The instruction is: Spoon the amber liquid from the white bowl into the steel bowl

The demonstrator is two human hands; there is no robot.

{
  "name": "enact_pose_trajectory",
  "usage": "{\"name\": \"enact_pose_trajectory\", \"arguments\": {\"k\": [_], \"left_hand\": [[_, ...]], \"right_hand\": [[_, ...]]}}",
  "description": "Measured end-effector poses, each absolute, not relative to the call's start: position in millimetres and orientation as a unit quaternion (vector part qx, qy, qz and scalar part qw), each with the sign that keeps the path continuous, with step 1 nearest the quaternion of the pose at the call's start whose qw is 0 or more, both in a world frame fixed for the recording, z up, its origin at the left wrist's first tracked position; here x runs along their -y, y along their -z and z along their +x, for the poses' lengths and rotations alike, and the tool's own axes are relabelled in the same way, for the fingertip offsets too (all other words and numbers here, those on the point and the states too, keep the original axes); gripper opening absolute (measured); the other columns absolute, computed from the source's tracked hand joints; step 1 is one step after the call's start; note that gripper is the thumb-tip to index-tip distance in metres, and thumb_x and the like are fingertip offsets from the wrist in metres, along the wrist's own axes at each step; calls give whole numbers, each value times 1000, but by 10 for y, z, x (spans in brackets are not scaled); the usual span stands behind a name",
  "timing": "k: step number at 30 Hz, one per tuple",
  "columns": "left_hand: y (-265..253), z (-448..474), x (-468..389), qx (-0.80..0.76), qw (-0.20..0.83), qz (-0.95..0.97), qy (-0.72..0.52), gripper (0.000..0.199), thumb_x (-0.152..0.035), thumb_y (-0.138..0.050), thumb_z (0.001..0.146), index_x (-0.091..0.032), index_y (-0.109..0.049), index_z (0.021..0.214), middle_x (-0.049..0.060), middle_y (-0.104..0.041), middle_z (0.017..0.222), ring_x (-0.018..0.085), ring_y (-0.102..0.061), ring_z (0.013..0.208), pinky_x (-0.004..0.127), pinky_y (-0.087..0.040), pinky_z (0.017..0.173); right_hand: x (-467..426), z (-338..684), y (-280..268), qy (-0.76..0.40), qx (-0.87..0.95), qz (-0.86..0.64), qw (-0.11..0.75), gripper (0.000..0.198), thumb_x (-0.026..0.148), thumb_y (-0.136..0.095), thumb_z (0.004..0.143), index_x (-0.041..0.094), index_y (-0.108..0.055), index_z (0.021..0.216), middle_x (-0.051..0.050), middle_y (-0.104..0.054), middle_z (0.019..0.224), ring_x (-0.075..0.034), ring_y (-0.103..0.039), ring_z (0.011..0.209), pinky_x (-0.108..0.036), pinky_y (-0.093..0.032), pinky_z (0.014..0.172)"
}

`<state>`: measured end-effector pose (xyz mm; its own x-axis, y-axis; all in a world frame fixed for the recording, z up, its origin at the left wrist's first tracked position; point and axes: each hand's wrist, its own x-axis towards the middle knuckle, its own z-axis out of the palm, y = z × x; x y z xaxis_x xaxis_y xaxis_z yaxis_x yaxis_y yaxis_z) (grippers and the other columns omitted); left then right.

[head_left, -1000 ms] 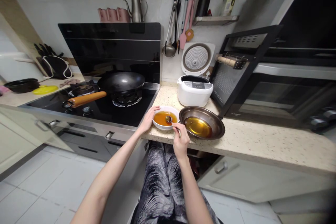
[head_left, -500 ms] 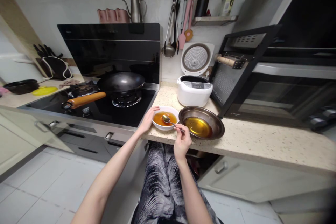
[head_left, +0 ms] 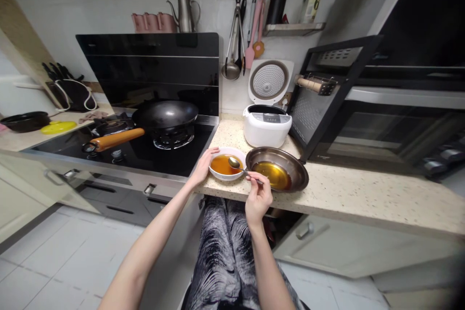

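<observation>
A white bowl [head_left: 237, 177] of orange-brown liquid stands near the counter's front edge. My left hand [head_left: 202, 168] steadies it at the left side, fingers along the rim. A metal spoon [head_left: 234, 162] is pinched by its handle in my right hand [head_left: 259, 197], its bowl end over the liquid towards the right of the bowl. Close on the right of the bowl sits a dark metal pan [head_left: 300, 174] with yellow oil-like liquid in it, just beyond my right fingers.
Behind the bowl and pan stands a white rice cooker [head_left: 268, 131] with its lid raised. On the left, a black wok [head_left: 165, 115] with a wooden handle [head_left: 118, 139] rests on the stove. A microwave [head_left: 392, 131] takes up the right. Utensils [head_left: 236, 38] hang on the wall.
My right hand has moved a little to the right and drawn the spoon with it, from the middle of the bowl towards its right side. My left hand stays on the bowl.
</observation>
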<state>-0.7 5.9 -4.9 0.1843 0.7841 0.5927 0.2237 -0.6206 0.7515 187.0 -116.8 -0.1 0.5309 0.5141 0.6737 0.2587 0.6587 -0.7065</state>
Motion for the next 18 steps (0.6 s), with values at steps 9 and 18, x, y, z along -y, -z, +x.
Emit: {"name": "enact_pose_trajectory", "arguments": {"k": [9,18], "left_hand": [[25,-4,-46,-348,259,727,-532,44,-41,-33,104,-17,-68,119,12,-61,141,24,-54,137,45,-32,125],[29,-6,-45,-347,262,725,-534,44,-41,-34,104,-17,-67,120,12,-61,142,24,-53,137,45,-31,125]], "right_hand": [[1250,2020,-129,-39,447,-410,794,14,30,-57,99,19,-64,93,-6,-71,94,-16,-70,85,-34,-59,83],[1218,2280,-112,74,475,-439,759,11,27,-58,98,19,-67,98,-7,-73,95,-19,-72,90,-37,-60,87]]}}
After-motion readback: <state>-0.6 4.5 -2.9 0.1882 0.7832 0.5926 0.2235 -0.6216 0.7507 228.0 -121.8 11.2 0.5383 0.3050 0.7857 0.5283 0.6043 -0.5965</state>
